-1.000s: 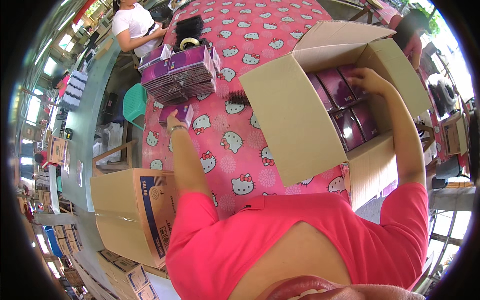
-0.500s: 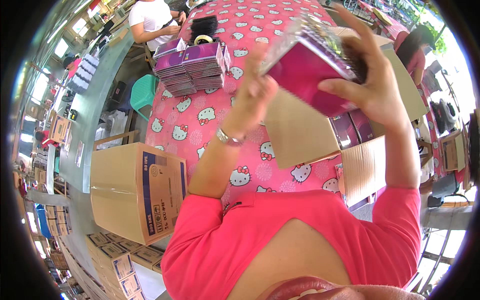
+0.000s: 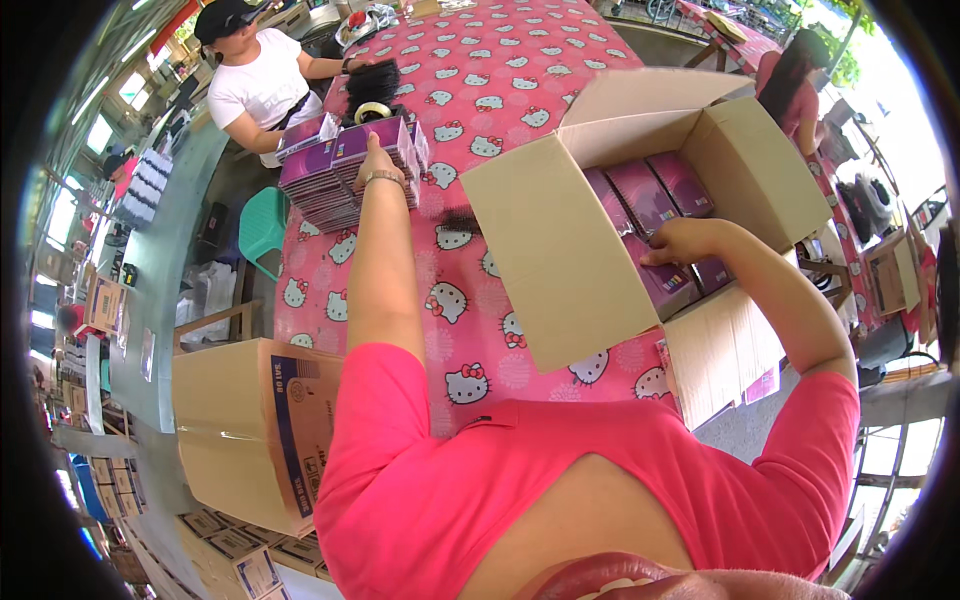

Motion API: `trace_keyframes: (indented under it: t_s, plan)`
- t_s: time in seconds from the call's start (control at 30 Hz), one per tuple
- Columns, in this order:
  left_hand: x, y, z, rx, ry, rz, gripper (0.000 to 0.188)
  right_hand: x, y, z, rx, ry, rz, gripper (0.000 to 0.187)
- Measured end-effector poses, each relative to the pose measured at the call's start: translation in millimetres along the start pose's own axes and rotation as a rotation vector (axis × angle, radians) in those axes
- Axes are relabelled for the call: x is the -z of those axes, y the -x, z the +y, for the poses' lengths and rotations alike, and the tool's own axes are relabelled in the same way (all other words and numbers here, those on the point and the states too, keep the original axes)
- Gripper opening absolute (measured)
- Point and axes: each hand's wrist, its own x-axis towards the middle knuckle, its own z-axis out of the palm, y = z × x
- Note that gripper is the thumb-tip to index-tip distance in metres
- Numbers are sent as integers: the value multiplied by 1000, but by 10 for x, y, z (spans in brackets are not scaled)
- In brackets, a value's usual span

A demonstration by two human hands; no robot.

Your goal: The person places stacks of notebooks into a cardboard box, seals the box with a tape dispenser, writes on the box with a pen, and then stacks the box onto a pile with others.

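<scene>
Purple-covered spiral notebooks lie packed inside an open cardboard box to the right. My right hand reaches into the box, fingers bent and pressed together at the notebooks' near edge. Toward the far left stands a pile of the same notebooks, in several stacks side by side. My left arm is stretched out to it. Against the pile's right side rests my left hand, its visible fingers extended along the covers; the rest of its fingers are hidden.
A tape roll and black wire spirals sit on the pile. A pink patterned cloth covers the table. Another closed carton stands at the near left, beyond it a green stool. A co-worker stands far left.
The block of notebooks I held up between both hands is no longer in the air. My right hand has lowered into the box; my left has reached forward and left to the pile.
</scene>
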Motion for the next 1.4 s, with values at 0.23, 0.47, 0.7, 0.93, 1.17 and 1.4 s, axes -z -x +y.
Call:
trace_keyframes:
  t_s: [0.23, 0.47, 0.7, 0.93, 1.17, 1.4]
  plan:
    - [438, 142, -173, -372, 221, -183, 57, -14, -2, -75, 296, 46, 637, 39]
    - [516, 2299, -373, -463, 247, -1032, 40, 631, 779, -816, 697, -789, 1201, 51]
    - [653, 2854, -430, -1095, -342, -1304, 73, 759, 1825, -899, 582, -550, 958, 76]
    - [408, 734, -321, -193, -175, -463, 85, -109, 653, 712, -103, -363, 593, 65]
    - [119, 103, -272, 101, -164, -358, 98, 64, 504, 249, -315, 87, 50, 79]
    - [207, -415, -351, 3, 28, -220, 62, -194, 181, 1101, -6, -567, 241, 48]
